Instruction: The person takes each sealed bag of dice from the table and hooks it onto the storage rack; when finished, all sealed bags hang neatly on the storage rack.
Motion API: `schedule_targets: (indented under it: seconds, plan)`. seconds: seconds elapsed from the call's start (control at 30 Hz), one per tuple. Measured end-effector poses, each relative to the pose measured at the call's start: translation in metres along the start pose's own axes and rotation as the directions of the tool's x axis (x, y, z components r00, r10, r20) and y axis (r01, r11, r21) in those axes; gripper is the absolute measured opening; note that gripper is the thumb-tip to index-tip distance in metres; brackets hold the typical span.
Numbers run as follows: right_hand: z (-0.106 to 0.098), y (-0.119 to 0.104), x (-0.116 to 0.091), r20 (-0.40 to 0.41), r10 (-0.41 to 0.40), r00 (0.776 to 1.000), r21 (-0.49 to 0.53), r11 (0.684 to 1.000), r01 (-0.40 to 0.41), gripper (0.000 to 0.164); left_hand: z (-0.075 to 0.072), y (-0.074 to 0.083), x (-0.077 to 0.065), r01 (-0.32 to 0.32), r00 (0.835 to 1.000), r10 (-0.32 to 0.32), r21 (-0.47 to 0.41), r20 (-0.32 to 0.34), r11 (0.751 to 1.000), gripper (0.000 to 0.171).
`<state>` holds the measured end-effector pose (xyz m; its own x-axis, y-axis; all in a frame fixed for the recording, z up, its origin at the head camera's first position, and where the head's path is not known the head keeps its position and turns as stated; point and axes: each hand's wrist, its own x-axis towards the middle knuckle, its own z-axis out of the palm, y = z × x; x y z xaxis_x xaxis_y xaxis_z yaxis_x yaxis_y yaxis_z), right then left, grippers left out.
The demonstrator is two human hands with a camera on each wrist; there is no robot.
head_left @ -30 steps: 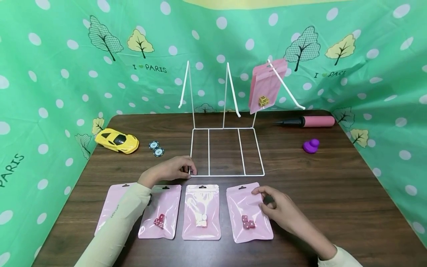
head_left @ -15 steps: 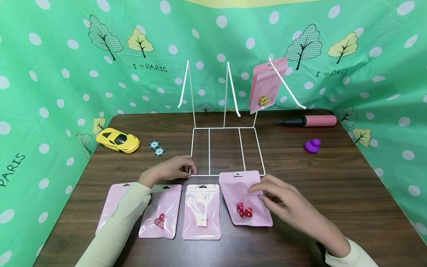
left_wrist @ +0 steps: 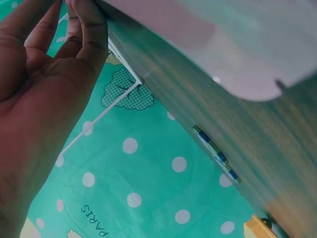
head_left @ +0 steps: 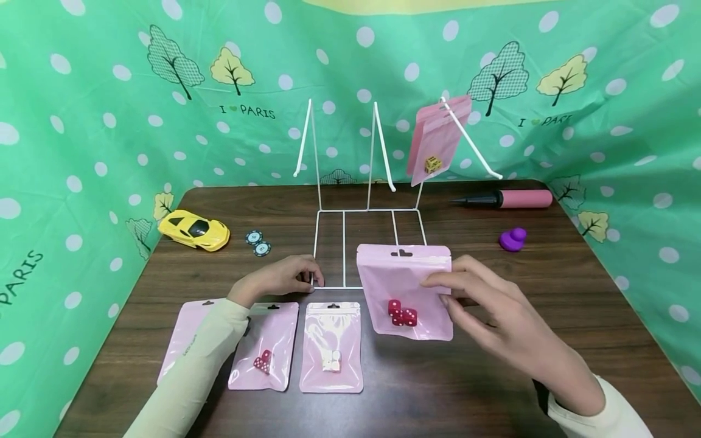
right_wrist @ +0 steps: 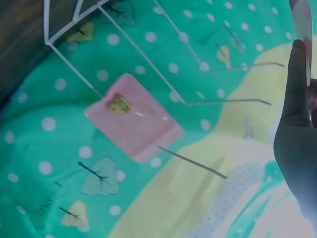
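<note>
Right hand: fingertips and thumb pinched on the right edge of a glossy pink plastic pouch with a slotted top. The pouch is raised in front of the rack's right side, slot uppermost, and hides the front right corner of the rack's base. Three red dice show low inside it.

Left hand: fingers bent, grasping the front left corner of a white wire display rack, which stands midway between the desk's left and right edges.

On the rack's right hook hang pink plastic pouches, the front one containing yellow dice.

On the near part of the brown wood-grain desk, three pink pouches lie in a row. The one toward the left edge is partly under the left sleeve; the next contains red dice; the third, white dice.

A yellow toy car sits by the far left corner, with two blue-and-black round chips beside it. A pink-and-black hand pump lies by the far right corner; a purple toy duck stands nearer, toward the right edge.
</note>
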<state>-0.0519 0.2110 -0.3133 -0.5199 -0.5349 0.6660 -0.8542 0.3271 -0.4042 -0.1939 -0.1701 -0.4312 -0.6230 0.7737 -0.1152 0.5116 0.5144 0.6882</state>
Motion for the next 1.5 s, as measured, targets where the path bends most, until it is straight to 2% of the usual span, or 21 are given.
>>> schedule_targets:
  seconds: [0.17, 0.27, 0.43, 0.53, 0.57, 0.67, 0.77, 0.9, 1.23, 1.5]
  plan:
    - [-0.006, 0.0, 0.019, -0.026, -0.073, 0.997, 0.022, 0.997, 0.074, 0.034, 0.003, -0.002, -0.001, 0.002, 1.0, -0.002, -0.011, -0.002, 1.0, 0.014]
    - [-0.009, 0.002, 0.029, -0.031, -0.043, 0.999, 0.047, 0.998, 0.045, 0.036, 0.005, -0.003, -0.001, -0.001, 1.0, 0.001, -0.014, 0.0, 1.0, 0.014]
    - [-0.01, 0.005, 0.039, -0.054, 0.055, 0.997, 0.088, 0.995, -0.05, 0.04, 0.005, -0.003, 0.0, -0.013, 1.0, 0.013, -0.007, 0.003, 1.0, 0.015]
    - [-0.008, 0.008, 0.044, -0.071, 0.106, 0.992, 0.131, 0.987, -0.096, 0.027, 0.004, -0.002, 0.001, -0.016, 1.0, 0.016, -0.003, -0.001, 1.0, 0.015]
    - [-0.008, 0.008, 0.045, -0.075, 0.129, 0.989, 0.142, 0.983, -0.117, 0.03, 0.003, -0.001, 0.001, -0.015, 1.0, 0.015, -0.002, -0.002, 1.0, 0.015]
    - [-0.007, 0.01, 0.048, -0.093, 0.196, 0.976, 0.144, 0.973, -0.181, 0.054, 0.002, 0.001, 0.001, -0.012, 1.0, 0.012, 0.0, -0.001, 1.0, 0.014]
    - [-0.006, 0.012, 0.05, -0.097, 0.272, 0.957, 0.13, 0.957, -0.259, 0.055, 0.002, 0.002, 0.0, -0.009, 1.0, 0.009, -0.006, 0.002, 1.0, 0.014]
    - [-0.003, 0.016, 0.051, -0.091, 0.329, 0.94, 0.138, 0.939, -0.315, 0.052, 0.002, 0.002, 0.0, -0.007, 1.0, 0.007, -0.008, 0.003, 1.0, 0.014]
    - [0.005, 0.032, 0.056, -0.089, 0.37, 0.925, 0.117, 0.926, -0.359, 0.046, 0.002, -0.001, 0.001, -0.012, 1.0, 0.012, 0.01, -0.004, 1.0, 0.014]
    - [0.015, 0.056, 0.072, -0.172, 0.348, 0.922, 0.143, 0.935, -0.326, 0.046, 0.002, -0.001, 0.001, -0.007, 1.0, 0.007, 0.002, -0.006, 1.0, 0.014]
